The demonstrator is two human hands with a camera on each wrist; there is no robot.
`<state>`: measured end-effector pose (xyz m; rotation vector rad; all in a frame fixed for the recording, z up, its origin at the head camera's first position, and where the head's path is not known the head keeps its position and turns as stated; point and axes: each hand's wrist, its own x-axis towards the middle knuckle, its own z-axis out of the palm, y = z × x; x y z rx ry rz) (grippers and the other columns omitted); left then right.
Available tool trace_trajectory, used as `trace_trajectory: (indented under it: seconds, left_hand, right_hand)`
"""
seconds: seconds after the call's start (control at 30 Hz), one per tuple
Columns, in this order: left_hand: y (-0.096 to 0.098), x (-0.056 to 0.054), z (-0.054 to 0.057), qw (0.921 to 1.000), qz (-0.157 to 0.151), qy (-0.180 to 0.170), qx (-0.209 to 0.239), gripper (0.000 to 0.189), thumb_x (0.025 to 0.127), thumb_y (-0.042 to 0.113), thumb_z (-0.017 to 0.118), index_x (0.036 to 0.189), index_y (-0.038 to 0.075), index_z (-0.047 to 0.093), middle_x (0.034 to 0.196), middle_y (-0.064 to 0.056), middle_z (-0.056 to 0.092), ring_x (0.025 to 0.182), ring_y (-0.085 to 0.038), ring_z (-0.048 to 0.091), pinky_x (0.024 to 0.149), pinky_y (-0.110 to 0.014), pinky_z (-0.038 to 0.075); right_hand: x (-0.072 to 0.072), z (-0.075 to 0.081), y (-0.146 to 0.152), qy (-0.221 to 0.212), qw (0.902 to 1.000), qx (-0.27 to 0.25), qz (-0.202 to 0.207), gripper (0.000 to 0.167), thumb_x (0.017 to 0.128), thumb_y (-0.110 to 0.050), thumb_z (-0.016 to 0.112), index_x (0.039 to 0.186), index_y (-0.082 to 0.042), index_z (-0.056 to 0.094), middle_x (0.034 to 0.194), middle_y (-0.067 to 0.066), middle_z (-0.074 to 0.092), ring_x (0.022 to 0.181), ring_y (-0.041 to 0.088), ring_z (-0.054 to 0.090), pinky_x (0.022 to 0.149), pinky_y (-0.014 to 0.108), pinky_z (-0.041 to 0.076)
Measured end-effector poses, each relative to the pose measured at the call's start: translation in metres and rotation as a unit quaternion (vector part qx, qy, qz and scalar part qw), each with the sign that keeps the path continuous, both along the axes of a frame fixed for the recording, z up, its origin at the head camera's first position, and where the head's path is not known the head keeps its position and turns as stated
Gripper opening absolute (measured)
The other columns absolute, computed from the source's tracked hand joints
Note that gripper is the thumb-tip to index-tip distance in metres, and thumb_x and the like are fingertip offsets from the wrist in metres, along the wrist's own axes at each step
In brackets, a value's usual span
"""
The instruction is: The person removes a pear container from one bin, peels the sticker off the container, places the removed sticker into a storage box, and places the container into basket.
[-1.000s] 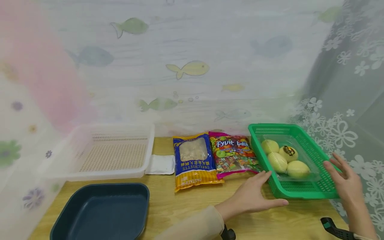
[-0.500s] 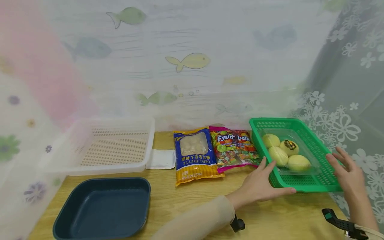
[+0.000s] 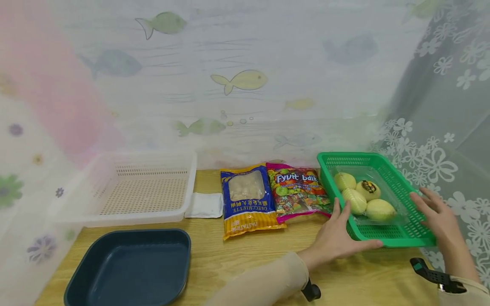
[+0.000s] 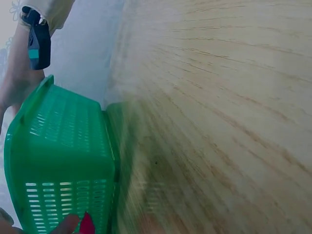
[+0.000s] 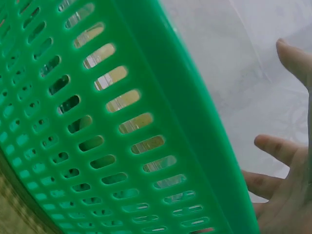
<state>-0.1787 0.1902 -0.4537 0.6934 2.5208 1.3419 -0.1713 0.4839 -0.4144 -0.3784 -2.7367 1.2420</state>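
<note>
A green plastic basket stands at the right of the table, holding a clear-wrapped pack of several pale yellow-green round fruits, one with a dark round label. My left hand is at its front left corner, fingers extended along the side wall and thumb pointing across the front. My right hand is by the right rim, fingers loosely spread. In the right wrist view the fingers are spread beyond the basket's rim. Only a bit of the left hand's fingers shows low in the left wrist view.
A candy bag lies left of the basket, beside a blue and yellow orecchiette bag and a white packet. A white basket stands at the back left, with a dark blue tray in front. A patterned curtain hangs behind.
My left hand has shifted right and a little away from me, closer round the basket's front left corner. The right hand stays by the right rim. The head view has tilted slightly.
</note>
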Motion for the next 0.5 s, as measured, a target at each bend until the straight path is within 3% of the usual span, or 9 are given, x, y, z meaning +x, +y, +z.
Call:
trace_trajectory:
  seconds: [0.1,0.23,0.37,0.5]
  left_hand:
    - [0.001,-0.001,-0.004,1.0,0.008,0.002,-0.002,0.117,0.083,0.075,0.076,0.169,0.041,0.005,0.177,0.013,-0.003,0.15,-0.029,0.047,0.098,-0.043,0.058]
    - [0.002,-0.003,-0.008,0.9998,0.015,0.012,-0.011,0.119,0.083,0.076,0.076,0.17,0.038,0.004,0.177,0.013,-0.002,0.15,-0.029,0.046,0.099,-0.043,0.058]
    - [0.003,-0.005,-0.011,0.9996,0.017,0.018,-0.011,0.119,0.083,0.076,0.076,0.171,0.036,0.004,0.177,0.012,-0.001,0.15,-0.03,0.046,0.101,-0.044,0.058]
    - [0.004,-0.004,-0.013,0.9997,0.014,0.017,-0.009,0.121,0.083,0.075,0.076,0.171,0.036,0.003,0.177,0.011,-0.001,0.151,-0.03,0.045,0.101,-0.045,0.057]
  right_hand:
    - [-0.005,0.002,0.0,-0.018,0.9998,-0.005,0.008,0.082,0.113,-0.055,0.037,0.171,-0.014,-0.004,0.165,0.045,0.008,0.138,0.065,0.028,0.097,0.078,0.038]
    - [-0.013,0.009,0.0,-0.07,0.9971,0.002,0.03,0.09,0.111,-0.059,0.033,0.167,-0.004,-0.011,0.164,0.047,0.004,0.139,0.072,0.022,0.099,0.08,0.039]
    - [-0.018,0.013,0.0,-0.119,0.9916,0.011,0.049,0.095,0.11,-0.064,0.031,0.166,-0.002,-0.014,0.163,0.048,-0.006,0.139,0.073,0.022,0.099,0.074,0.047]
    - [-0.022,0.012,0.001,-0.164,0.9849,0.008,0.055,0.099,0.108,-0.068,0.03,0.164,0.0,-0.014,0.159,0.052,-0.005,0.137,0.07,0.031,0.093,0.06,0.059]
